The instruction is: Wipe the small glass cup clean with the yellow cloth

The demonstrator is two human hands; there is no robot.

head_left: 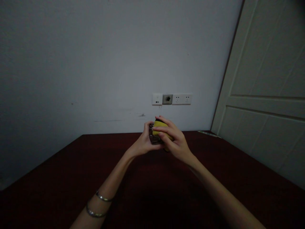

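Above the table, both my hands meet in the middle of the view. My left hand [144, 141] grips a dark brown, glossy object [154, 139], its thumb at the top and its fingers underneath. The object's kind cannot be made out, as hands and cloth cover much of it. Bent around a yellow cloth [160, 124] with black edging, the fingers of my right hand [175, 138] press it against the right side of the brown object. Two silver bangles [96, 214] circle my left forearm.
A dark red table [107, 171] stretches below my hands to a pale wall [114, 63]. White sockets [181, 99] and a grey outlet [167, 99] are set in that wall. A light panelled door [267, 105] stands at the right. A thin flat strip [209, 134] lies near the table's far right corner.
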